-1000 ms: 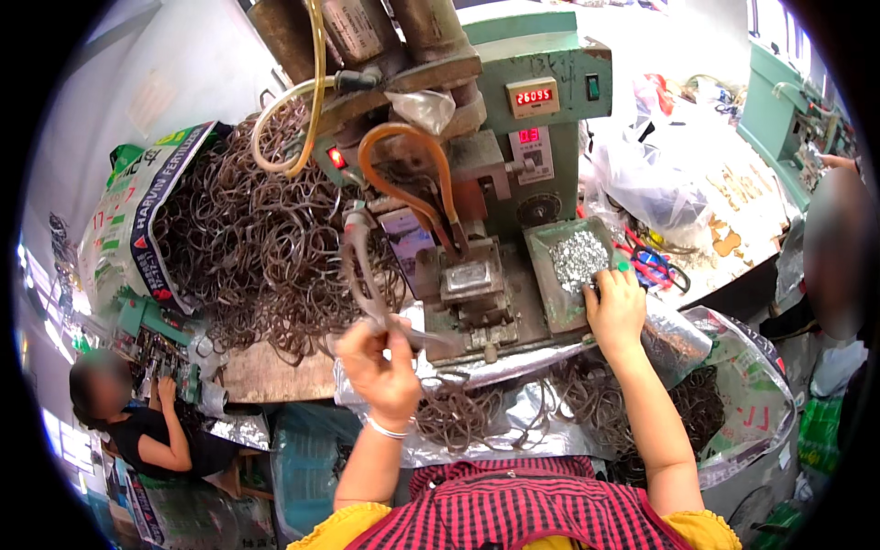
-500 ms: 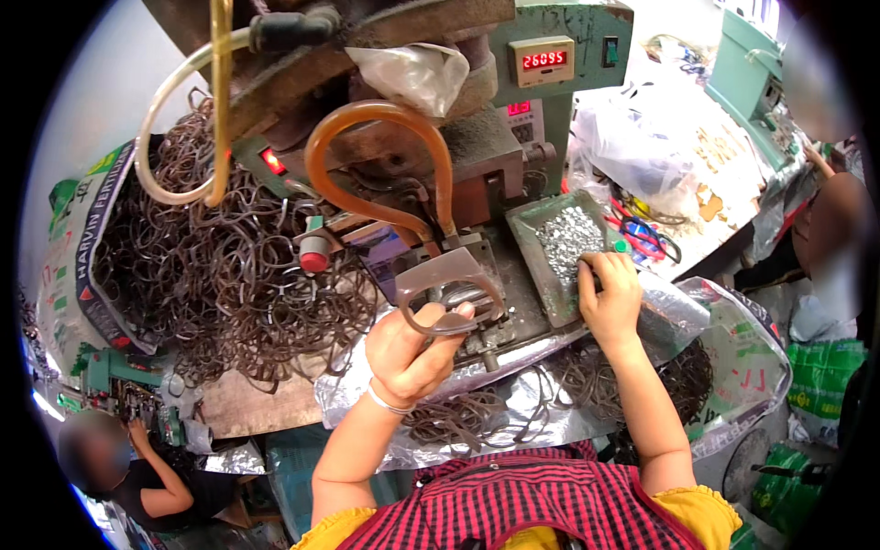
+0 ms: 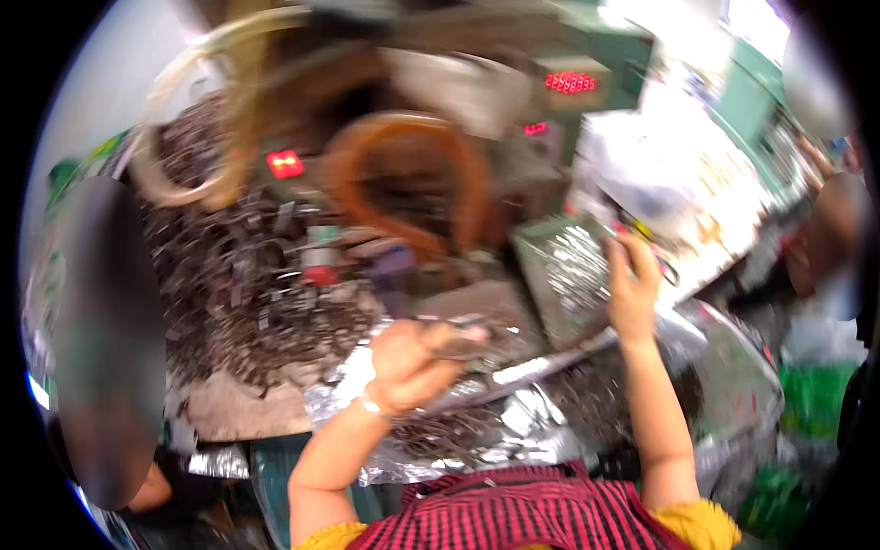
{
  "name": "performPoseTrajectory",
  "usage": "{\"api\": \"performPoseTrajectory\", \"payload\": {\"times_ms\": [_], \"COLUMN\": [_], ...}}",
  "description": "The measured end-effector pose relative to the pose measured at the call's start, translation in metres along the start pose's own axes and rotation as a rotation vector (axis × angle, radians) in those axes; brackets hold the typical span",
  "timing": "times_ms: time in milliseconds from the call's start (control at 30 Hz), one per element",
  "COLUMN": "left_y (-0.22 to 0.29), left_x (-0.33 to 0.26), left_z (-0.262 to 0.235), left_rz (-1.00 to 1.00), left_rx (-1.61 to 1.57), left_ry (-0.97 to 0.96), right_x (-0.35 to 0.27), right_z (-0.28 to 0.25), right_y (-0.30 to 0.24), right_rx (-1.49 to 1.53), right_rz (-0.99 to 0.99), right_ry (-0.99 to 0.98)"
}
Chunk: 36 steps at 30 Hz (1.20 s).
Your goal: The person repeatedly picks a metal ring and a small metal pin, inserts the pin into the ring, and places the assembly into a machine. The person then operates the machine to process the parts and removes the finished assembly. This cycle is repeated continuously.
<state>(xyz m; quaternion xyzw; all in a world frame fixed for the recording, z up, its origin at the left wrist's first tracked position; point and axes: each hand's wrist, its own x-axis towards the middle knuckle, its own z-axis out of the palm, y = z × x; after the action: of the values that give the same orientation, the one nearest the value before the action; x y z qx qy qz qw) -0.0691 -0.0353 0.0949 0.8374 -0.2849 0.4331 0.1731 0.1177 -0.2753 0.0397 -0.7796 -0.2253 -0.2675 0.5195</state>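
Observation:
The picture is blurred by motion. My left hand (image 3: 417, 359) is closed around a thin dark metal ring (image 3: 458, 332) just in front of the green machine (image 3: 513, 165). My right hand (image 3: 631, 286) reaches to the grey tray of small shiny metal parts (image 3: 564, 266) at the machine's right side, fingers bent at the tray's edge; whether it holds a part cannot be made out. An orange hose (image 3: 412, 179) loops over the machine's middle.
A large heap of dark metal rings (image 3: 247, 302) lies to the left of the machine. Crinkled silver foil (image 3: 513, 417) with more rings covers the near bench edge. A cluttered white table (image 3: 697, 192) stands at the right. Another person (image 3: 160, 486) is at the lower left.
The view has swung closer to the machine and blurred. My left hand with the ring has stayed in front of the machine; my right hand has lifted slightly at the tray's edge.

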Motion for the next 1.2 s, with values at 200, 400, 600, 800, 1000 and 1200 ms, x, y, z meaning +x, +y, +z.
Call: {"api": "performPoseTrajectory", "payload": {"times_ms": [200,400,600,800,1000,1200], "left_y": [-0.001,0.020,0.122,0.163,0.171,0.063], "left_x": [0.011,-0.016,-0.189,-0.325,-0.150,-0.092], "left_z": [0.038,0.011,-0.132,-0.052,-0.104,-0.122], "left_rz": [0.068,-0.120,-0.911,-0.900,-1.024,-0.956], "left_rx": [0.120,0.115,0.203,0.518,0.054,0.400], "left_ry": [0.153,0.113,-0.806,-0.724,-1.348,-0.816], "right_x": [-0.030,-0.018,-0.045,-0.038,-0.025,-0.033], "right_z": [-0.026,-0.010,-0.034,-0.003,0.020,0.034], "right_y": [0.058,0.033,0.031,0.013,-0.011,-0.018], "right_rx": [0.070,-0.004,0.069,0.228,0.198,0.187], "right_rz": [0.235,0.146,0.109,0.157,0.088,0.059], "right_ry": [-0.201,-0.271,-0.214,-0.289,-0.369,-0.294]}}
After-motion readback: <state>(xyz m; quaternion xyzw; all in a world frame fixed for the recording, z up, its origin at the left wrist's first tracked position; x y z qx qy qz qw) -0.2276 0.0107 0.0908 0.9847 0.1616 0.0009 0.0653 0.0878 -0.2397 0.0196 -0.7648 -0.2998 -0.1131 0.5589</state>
